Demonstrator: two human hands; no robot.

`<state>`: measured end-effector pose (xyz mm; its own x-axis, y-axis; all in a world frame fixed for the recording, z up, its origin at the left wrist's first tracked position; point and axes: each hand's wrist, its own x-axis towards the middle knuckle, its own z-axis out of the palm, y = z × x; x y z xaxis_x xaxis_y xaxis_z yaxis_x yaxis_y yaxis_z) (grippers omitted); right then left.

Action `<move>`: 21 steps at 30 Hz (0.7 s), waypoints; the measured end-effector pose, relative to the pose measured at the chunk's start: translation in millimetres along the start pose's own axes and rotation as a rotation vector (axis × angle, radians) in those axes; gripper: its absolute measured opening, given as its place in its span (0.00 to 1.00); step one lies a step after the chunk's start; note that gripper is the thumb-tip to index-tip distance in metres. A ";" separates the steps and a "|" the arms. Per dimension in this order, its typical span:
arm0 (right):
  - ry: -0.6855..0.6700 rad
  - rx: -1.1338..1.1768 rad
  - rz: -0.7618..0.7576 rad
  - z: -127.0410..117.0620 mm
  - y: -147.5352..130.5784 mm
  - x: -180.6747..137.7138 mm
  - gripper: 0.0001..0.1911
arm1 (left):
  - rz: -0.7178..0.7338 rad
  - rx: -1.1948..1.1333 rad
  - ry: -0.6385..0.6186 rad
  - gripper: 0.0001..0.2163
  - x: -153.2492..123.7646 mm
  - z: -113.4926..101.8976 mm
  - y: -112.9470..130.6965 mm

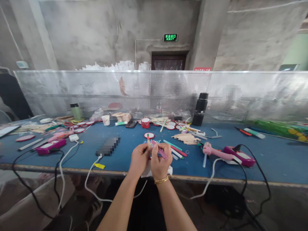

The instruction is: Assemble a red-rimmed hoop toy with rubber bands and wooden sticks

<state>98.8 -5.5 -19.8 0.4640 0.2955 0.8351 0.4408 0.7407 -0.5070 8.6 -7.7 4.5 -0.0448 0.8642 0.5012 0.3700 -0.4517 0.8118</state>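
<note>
Near the table's front edge, my left hand (140, 158) is closed on a wooden craft stick (148, 140), held upright with green and red colouring at its tip. Close against it, my right hand (161, 162) grips a purple marker (162, 153), its tip side toward the stick. Just beyond the hands lies a round white disc with a red rim (149, 135). To the right of my right hand are several loose markers, among them a red marker (179, 151) and a teal marker (169, 143). Some white paper shows beneath my wrists.
Wooden sticks (186, 138) are piled at the right, near a pink glue gun (218, 152) with cables. A black bottle (200, 109) stands at the back. Left are a phone (108, 146) on a white cable, a paper cup (106, 120) and a purple box (51, 146). A perforated metal screen (101, 86) runs behind.
</note>
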 end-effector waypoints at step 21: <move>0.000 -0.008 -0.016 -1.3 -2.6 1.1 0.07 | 0.010 -0.015 0.002 0.15 0.4 1.5 -5.9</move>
<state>99.2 -7.9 -17.8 0.4568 0.2831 0.8433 0.4547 0.7405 -0.4949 7.8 -4.4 -0.5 -0.0433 0.8591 0.5099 0.3564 -0.4635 0.8112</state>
